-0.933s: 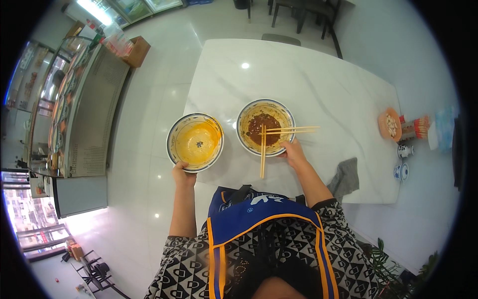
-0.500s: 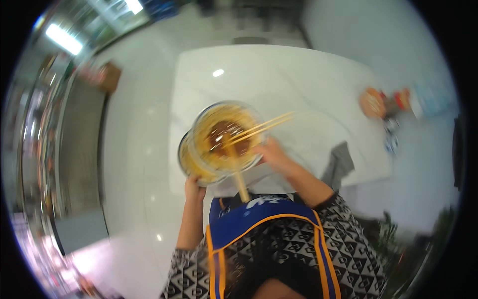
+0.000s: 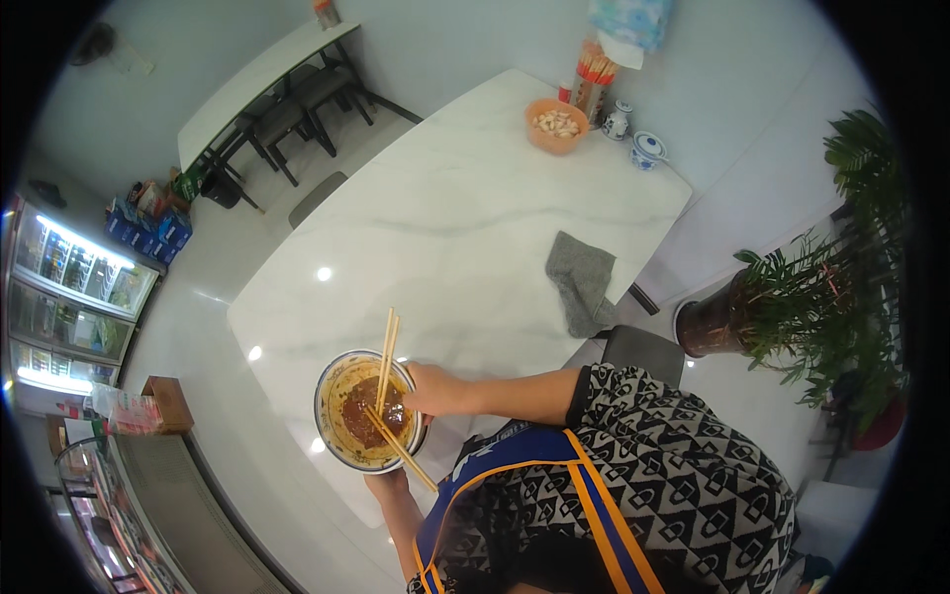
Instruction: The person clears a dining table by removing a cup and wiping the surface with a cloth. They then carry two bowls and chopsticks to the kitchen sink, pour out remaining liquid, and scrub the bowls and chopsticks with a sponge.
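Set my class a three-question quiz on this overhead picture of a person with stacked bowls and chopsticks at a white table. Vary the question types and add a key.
1. True or false: the grey cloth lies inside the top bowl.
2. Which hand grips the bowl's rim on the side nearer the cloth? A) right hand B) left hand
3. Fill in: two pairs of wooden ___ rest across the bowl.

Key
1. False: it lies on the white table, apart from the bowl.
2. A; the left hand is at the near rim, under the bowl's edge.
3. chopsticks
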Tool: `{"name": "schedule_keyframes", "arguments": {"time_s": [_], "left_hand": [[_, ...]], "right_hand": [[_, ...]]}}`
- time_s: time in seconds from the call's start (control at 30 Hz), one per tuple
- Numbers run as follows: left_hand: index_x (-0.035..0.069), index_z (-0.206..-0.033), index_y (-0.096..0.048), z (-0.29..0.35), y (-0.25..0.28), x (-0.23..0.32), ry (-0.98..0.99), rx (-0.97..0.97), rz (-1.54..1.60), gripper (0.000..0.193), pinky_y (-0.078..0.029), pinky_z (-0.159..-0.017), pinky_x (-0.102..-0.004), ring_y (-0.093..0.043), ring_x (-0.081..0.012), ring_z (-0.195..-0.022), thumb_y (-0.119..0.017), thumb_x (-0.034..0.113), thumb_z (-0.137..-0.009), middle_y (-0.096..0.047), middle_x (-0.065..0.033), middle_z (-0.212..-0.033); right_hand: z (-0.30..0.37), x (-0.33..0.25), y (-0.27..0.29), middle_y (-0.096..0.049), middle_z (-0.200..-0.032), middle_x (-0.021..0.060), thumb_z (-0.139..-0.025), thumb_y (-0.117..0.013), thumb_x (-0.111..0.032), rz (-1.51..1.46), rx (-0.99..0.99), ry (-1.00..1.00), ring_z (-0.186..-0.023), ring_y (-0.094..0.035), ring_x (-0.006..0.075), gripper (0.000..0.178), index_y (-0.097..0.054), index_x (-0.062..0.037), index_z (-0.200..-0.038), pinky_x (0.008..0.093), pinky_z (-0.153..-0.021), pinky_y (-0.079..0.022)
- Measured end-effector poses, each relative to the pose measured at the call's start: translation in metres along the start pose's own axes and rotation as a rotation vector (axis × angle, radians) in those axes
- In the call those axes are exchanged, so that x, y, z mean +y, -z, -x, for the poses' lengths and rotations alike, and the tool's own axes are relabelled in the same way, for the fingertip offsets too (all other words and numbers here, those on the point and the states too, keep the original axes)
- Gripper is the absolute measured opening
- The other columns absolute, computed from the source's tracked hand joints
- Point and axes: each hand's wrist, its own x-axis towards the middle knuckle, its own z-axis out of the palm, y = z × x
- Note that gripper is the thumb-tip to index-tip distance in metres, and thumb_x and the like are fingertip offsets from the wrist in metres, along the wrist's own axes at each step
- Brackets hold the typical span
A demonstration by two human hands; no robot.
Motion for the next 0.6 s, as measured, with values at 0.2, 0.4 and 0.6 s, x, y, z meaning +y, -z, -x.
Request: {"name": "schedule_keyframes", "arguments": {"time_s": [0.2, 0.4, 0.6], "left_hand": [[-0.002, -0.124, -0.044, 0.009, -0.014, 0.003, -0.067, 0.018, -0.025, 0.042, -0.045, -0.093, -0.0430, -0.052, -0.0281, -0.110, -0.047, 0.025, -0.091, -0.052, -0.0145, -0.122], [-0.001, -0.125, -0.045, 0.015, -0.030, -0.022, -0.368, -0.005, -0.387, 0.044, -0.045, -0.092, -0.0446, -0.052, -0.0301, -0.109, -0.049, 0.026, -0.091, -0.053, -0.0154, -0.121], [0.000, -0.125, -0.044, 0.044, -0.076, -0.046, -0.301, 0.168, -0.026, 0.045, -0.046, -0.092, -0.0438, -0.053, -0.0295, -0.109, -0.050, 0.026, -0.090, -0.053, -0.0149, -0.121]], "right_hand": [[-0.005, 0.005, 0.073, -0.062, -0.069, 0.0137, -0.079, -0.059, -0.014, -0.163, -0.063, -0.003, -0.054, -0.062, 0.0205, 0.019, -0.054, 0.0046, -0.082, 0.0318, -0.047, -0.051], [-0.084, 0.047, 0.340, -0.056, -0.066, 0.0093, -0.092, -0.043, -0.026, -0.410, 0.801, 0.077, -0.044, -0.054, 0.0177, 0.023, -0.049, -0.0036, -0.093, 0.0315, -0.039, -0.048], [-0.122, 0.046, 0.520, -0.059, -0.068, 0.0120, -0.086, -0.049, -0.018, -0.134, 1.058, -0.245, -0.044, -0.056, 0.0183, 0.029, -0.046, -0.0021, -0.110, 0.0305, -0.037, -0.049]]}}
